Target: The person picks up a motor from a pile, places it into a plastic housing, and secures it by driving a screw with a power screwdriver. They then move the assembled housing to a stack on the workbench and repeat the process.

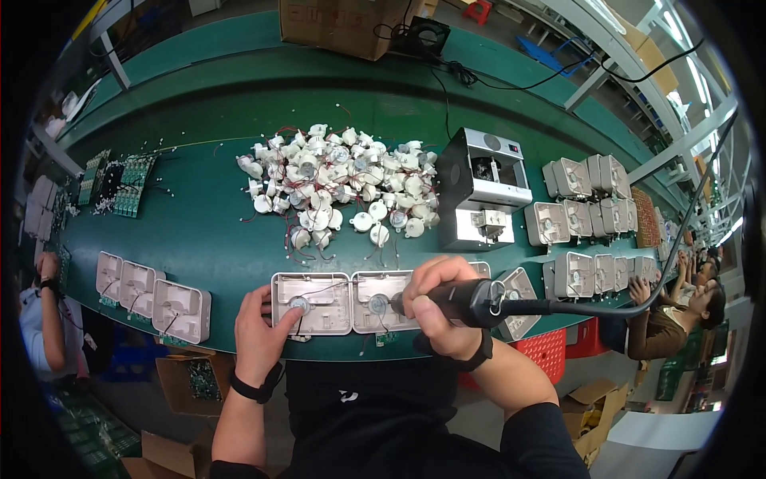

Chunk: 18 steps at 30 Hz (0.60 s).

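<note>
My right hand is wrapped round a black electric screwdriver, which lies sideways with its cable running off to the right. The tool's tip end points left, close to the round disc in a white plastic housing. A second white housing stands against its left side. My left hand grips that one by its left wall, with the thumb reaching in to a round metallic disc. Thin wires run inside both housings. Part of another housing shows behind my right hand.
A heap of white round parts with red wires lies mid-table. To its right stands a silver-black machine. Housings line the left front; more fill the right. Circuit boards lie far left. Other people sit at both sides.
</note>
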Available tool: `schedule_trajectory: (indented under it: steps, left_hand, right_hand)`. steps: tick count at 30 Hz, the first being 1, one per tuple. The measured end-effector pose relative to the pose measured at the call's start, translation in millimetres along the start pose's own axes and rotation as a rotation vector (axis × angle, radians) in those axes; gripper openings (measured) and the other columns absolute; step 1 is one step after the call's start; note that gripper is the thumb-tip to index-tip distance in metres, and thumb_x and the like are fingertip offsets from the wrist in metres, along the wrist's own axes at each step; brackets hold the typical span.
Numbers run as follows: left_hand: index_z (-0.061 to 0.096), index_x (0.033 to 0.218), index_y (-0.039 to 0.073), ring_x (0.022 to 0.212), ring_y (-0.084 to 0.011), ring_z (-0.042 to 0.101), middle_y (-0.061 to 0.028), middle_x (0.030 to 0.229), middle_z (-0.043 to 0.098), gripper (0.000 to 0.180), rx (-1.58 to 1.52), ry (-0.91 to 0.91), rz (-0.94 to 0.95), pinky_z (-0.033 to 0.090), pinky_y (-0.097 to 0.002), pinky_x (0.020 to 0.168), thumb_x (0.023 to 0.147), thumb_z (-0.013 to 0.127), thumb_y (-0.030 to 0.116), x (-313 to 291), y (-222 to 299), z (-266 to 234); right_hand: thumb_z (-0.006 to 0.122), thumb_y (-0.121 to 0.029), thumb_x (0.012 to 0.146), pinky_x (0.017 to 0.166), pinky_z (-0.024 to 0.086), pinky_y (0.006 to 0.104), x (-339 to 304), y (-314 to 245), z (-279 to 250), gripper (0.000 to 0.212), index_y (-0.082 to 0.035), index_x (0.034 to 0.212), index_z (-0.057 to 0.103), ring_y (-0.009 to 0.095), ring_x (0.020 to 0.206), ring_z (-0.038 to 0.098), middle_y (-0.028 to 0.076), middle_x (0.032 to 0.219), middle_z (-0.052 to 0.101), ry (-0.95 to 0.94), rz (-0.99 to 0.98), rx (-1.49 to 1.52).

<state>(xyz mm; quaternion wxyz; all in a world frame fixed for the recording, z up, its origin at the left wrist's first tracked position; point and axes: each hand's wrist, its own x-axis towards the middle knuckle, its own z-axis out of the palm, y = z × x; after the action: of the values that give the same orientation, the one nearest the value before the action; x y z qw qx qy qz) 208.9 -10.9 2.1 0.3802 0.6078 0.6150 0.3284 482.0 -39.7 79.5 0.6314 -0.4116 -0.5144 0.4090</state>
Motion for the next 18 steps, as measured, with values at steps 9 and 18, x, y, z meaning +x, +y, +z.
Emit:
schedule_trajectory:
  steps: [9,18]
  left_hand:
    - [0.062,0.121,-0.001,0.089,-0.0194,0.067,-0.0111,0.110,0.065,0.051,0.027,-0.008,-0.013,0.055,-0.0297,0.071,0.079,0.084,0.016,0.5,-2.8,-2.5]
    - [0.062,0.121,-0.001,0.089,-0.0196,0.067,-0.0113,0.110,0.066,0.051,0.039,-0.012,-0.019,0.055,-0.0299,0.072,0.078,0.084,0.016,2.1,0.0,-0.3]
  right_hand:
    - [0.066,-0.007,0.087,0.061,0.051,0.0300,10.9,-26.9,-20.2,0.018,-0.002,0.099,0.054,0.016,0.067,0.060,0.012,0.088,0.059,-0.021,-0.171,-0.105]
    - [0.054,-0.007,0.095,0.056,0.048,0.0296,69.2,-60.6,-105.9,0.006,-0.001,0.096,0.053,0.017,0.060,0.054,0.013,0.090,0.056,0.310,-0.489,-0.342]
